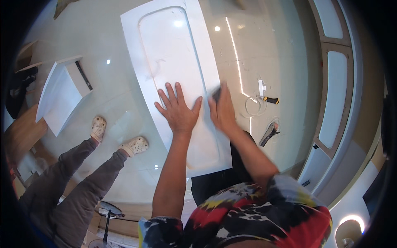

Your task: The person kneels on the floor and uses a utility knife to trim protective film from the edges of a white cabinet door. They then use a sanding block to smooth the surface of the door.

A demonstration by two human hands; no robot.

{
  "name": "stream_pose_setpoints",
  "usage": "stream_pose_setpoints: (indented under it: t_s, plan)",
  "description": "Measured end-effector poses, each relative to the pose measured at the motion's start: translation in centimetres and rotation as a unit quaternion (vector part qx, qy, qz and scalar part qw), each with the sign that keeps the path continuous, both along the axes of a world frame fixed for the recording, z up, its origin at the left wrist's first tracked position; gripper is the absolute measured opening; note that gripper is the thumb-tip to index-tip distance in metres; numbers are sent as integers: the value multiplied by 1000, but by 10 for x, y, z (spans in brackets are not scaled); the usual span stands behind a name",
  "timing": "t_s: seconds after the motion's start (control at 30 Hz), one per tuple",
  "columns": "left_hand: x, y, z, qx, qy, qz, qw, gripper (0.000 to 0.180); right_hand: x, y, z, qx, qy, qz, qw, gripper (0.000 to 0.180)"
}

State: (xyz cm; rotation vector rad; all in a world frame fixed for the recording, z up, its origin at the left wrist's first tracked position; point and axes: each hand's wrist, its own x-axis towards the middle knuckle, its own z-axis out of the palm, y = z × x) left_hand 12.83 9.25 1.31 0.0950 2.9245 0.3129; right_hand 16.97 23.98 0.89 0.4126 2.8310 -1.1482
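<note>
A long white cabinet door panel [173, 53] with a rounded rectangular groove lies lengthwise in front of me. My left hand [180, 113] rests flat on its face, fingers spread and nothing in them. At the panel's right edge, my right hand [224, 113] is closed around a small dark block [216, 94], its side against the edge. Most of that block is hidden by the fingers, so its exact kind does not show. My right hand is slightly blurred.
Another person's legs in cream clogs [134, 145] stand left of the panel. Beyond them is a white cabinet piece [64, 95]. On the floor at right lie a thin white coil [248, 108] and a tool with a yellow-black handle [271, 100]. Framed panels [333, 99] line the far right.
</note>
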Motion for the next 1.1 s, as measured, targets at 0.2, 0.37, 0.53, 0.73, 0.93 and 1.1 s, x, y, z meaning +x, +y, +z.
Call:
stream_pose_setpoints:
  t_s: [0.2, 0.37, 0.53, 0.73, 0.93, 1.1]
  plan:
    - [-7, 19, -12, 47, 12, -55, 997, 95, -327, 101, -43, -18, 152, -20, 988, 62]
    - [0, -10, -10, -1, -12, -12, 1000, 97, -112, 18, -9, -100, 33, 23, 994, 71]
    - [-1, -8, -2, 6, -10, -9, 1000, 96, -56, 8, -1, -44, -4, 44, 998, 71]
    - [-5, 10, -11, 18, 18, -49, 998, 96, -364, 81, -25, -10, 126, 27, 992, 62]
    - [1, -10, -5, -3, -36, -6, 999, 92, -181, 21, -9, -153, 4, 21, 988, 75]
    - [-5, -1, -15, -1, 49, -35, 998, 92, -262, 41, -16, -86, 46, 16, 995, 73]
